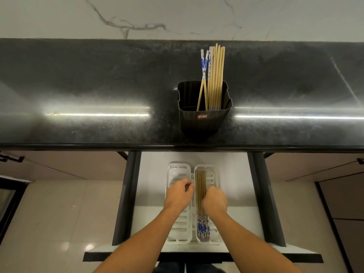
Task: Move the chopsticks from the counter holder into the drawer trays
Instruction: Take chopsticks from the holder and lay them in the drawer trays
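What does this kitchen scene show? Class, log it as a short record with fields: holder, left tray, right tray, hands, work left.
holder: black holder on the dark counter, chopsticks standing in it
left tray: white, no chopsticks visible
right tray: white, chopsticks lying lengthwise, patterned ends nearest the person
left hand: over the left tray, fingers curled
right hand: on the right tray's chopsticks
work left: holder not yet emptied
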